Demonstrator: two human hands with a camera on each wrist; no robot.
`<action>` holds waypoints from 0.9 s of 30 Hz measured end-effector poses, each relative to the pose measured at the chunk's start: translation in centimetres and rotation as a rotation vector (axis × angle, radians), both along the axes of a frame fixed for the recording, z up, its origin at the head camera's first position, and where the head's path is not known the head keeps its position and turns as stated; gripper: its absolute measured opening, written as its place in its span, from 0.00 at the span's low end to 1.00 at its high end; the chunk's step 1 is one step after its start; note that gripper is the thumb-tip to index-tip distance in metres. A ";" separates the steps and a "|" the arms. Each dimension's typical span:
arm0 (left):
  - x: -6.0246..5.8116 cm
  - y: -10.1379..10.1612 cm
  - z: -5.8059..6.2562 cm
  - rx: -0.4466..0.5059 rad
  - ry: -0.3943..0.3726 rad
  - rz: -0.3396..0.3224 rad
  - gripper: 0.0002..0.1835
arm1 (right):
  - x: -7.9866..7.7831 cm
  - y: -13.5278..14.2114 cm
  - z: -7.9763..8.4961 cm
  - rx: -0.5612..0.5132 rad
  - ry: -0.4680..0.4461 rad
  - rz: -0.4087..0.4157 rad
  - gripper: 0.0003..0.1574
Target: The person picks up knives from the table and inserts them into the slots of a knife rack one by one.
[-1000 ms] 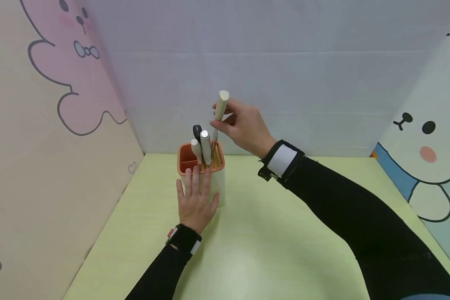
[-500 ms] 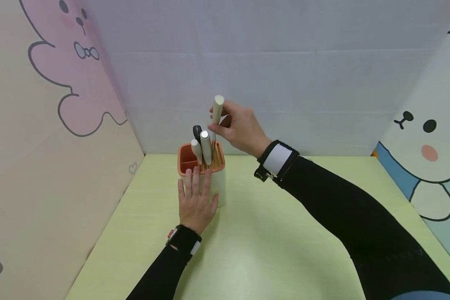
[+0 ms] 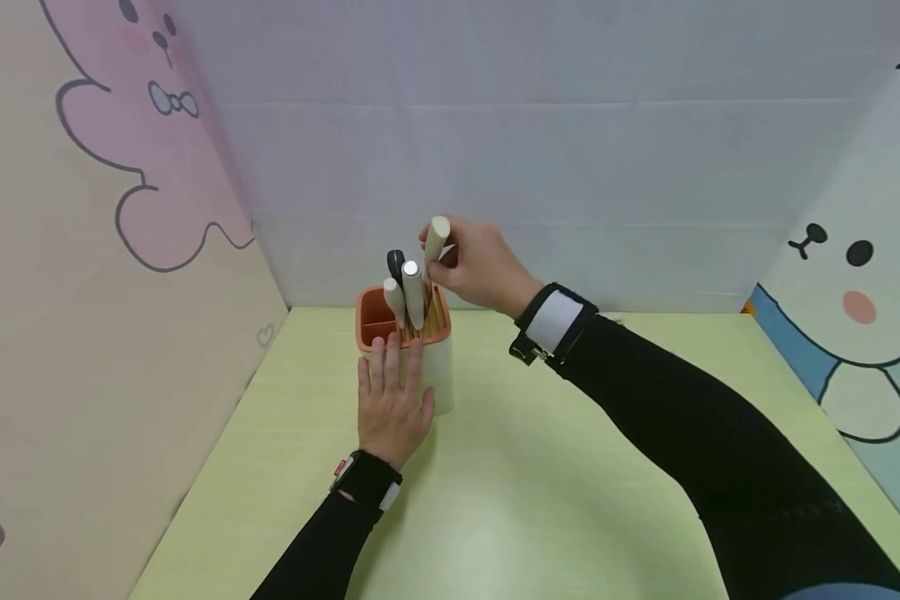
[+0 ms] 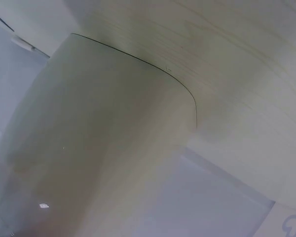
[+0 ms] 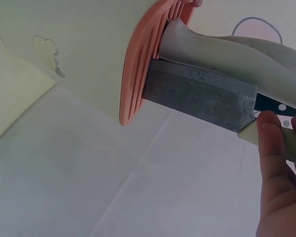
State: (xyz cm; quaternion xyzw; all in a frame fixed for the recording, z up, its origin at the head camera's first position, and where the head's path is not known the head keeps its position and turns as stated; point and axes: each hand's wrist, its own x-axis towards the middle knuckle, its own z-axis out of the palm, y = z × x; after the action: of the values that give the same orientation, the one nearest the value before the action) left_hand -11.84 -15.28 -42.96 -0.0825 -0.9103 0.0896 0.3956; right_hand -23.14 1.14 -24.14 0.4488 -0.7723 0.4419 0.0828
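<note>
A cream knife block (image 3: 441,379) with an orange slotted top (image 3: 367,321) stands at the table's back left. My right hand (image 3: 487,262) pinches the pale handle of a knife (image 3: 437,239) above the block's right part. In the right wrist view its broad grey blade (image 5: 200,94) is partly inside a slot, with much of it still exposed. My left hand (image 3: 392,412) lies with straight fingers against the block's front, fingertips at the rim. Two white handles (image 3: 413,296) and a black handle (image 3: 395,263) stick up beside the knife. The block's smooth wall (image 4: 98,108) fills much of the left wrist view.
The pale yellow-green table (image 3: 555,467) extends in front and to the right of the block. Close behind rises a plain greyish-white wall (image 3: 570,167). Panels with cartoon animals (image 3: 172,167) flank both sides.
My right hand has moved down and slightly left, lowering the knife so its blade goes deeper into the block. The left hand has stayed in place.
</note>
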 end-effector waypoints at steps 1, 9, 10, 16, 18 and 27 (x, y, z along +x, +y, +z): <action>0.0 0.0 0.0 0.001 -0.002 -0.001 0.47 | 0.0 0.0 0.0 0.011 -0.005 0.005 0.13; 0.3 -0.3 -0.1 0.007 0.001 -0.012 0.47 | 0.0 -0.6 -0.8 0.111 0.081 0.034 0.12; 0.3 -0.4 -0.1 0.008 -0.001 -0.011 0.47 | 0.0 -0.7 -0.9 0.128 0.097 0.031 0.11; 0.4 -0.6 -0.1 0.011 -0.011 -0.007 0.46 | -0.1 -1.0 -1.4 0.179 0.126 0.014 0.13; 0.4 -0.6 -0.1 0.013 -0.004 -0.011 0.46 | -0.2 -1.1 -1.6 0.183 0.122 0.008 0.13; 0.2 -0.2 -0.2 0.019 0.012 -0.011 0.47 | -0.5 -1.1 -2.8 0.223 0.090 0.002 0.14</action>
State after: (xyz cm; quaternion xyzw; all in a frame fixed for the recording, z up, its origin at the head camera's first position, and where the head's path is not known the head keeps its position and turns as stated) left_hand -11.66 -15.52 -43.17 -0.0833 -0.9082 0.0795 0.4023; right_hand -23.60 0.01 -26.96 0.4753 -0.8117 0.3329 0.0665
